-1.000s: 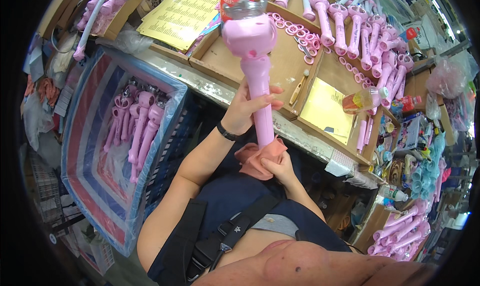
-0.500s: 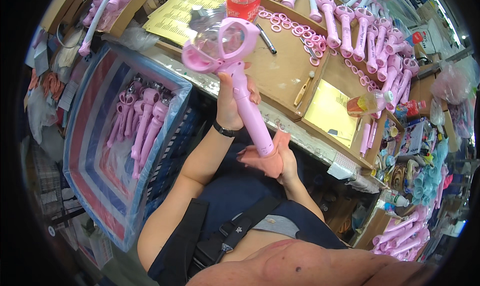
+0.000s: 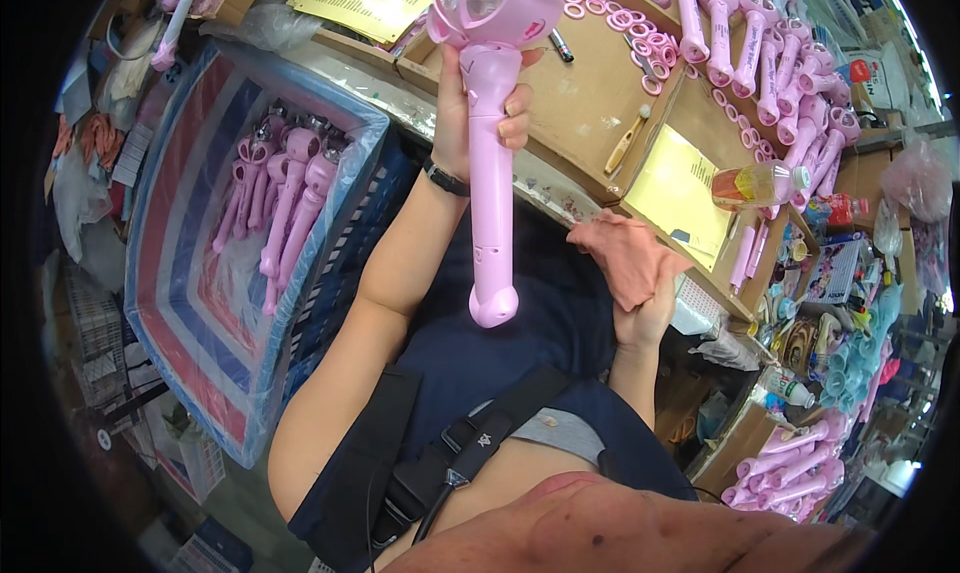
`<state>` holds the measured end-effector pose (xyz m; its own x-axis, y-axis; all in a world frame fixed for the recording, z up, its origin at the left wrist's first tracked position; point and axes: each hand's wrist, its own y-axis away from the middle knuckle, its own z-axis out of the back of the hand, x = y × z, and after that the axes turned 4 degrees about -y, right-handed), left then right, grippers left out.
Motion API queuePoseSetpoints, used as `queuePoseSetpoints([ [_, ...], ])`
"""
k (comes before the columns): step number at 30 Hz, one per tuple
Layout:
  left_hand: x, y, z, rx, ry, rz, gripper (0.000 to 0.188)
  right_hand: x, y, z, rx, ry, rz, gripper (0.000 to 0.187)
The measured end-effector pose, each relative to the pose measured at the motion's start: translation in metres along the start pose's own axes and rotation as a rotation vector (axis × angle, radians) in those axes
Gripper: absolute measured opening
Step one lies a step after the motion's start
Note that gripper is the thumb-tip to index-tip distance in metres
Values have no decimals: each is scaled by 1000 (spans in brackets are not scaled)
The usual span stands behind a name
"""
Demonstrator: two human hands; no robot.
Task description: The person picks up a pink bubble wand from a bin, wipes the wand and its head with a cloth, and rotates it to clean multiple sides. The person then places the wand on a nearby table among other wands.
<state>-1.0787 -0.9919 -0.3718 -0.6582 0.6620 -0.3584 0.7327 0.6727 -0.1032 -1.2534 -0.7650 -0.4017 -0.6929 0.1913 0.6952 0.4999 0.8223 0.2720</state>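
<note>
A pink plastic toy wand (image 3: 491,203) with a clear window in its wide head hangs upright in front of me. My left hand (image 3: 490,118) is wrapped round it just below the head, with a black band on the wrist. The wand's lower end points toward my body. To its right, my right hand (image 3: 645,313) grips a salmon-coloured cloth (image 3: 628,258), apart from the wand. Some of the right fingers are hidden by the cloth.
At left stands a striped, plastic-lined bin (image 3: 245,393) with several pink wands (image 3: 290,188). The cardboard-covered bench (image 3: 575,108) holds pink rings (image 3: 655,48), a wooden-handled brush (image 3: 627,140), a yellow sheet (image 3: 680,193), a drink bottle (image 3: 758,186) and rows of pink handles (image 3: 750,53).
The cloth has come off the wand's lower end, and my right hand has moved right with it. My left hand has turned the wand more upright and raised it.
</note>
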Motion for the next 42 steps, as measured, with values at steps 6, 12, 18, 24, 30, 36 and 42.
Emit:
queuePoseSetpoints([
  [6, 16, 3, -2, -19, -214, 98, 73, -1, -14, -58, 245, 136, 554, 57],
  [12, 59, 29, -36, -101, -733, 323, 56, -18, -51, -100, 117, 886, 1048, 45],
  [18, 55, 41, -43, -206, -816, 381, 47, 12, -91, -132, 105, 434, 800, 27],
  [24, 63, 39, -19, -44, -624, 380, 57, 14, -93, -109, 199, 19, 231, 39],
  [30, 75, 34, 0, 144, -186, 459, 67, -1, -82, -97, 181, -159, 164, 45],
  [36, 68, 37, -17, -19, -620, 377, 56, -11, -77, -99, -14, -136, 430, 38],
  [42, 67, 35, -26, -183, -702, 279, 49, -41, -69, -71, 171, 1103, 1273, 41],
])
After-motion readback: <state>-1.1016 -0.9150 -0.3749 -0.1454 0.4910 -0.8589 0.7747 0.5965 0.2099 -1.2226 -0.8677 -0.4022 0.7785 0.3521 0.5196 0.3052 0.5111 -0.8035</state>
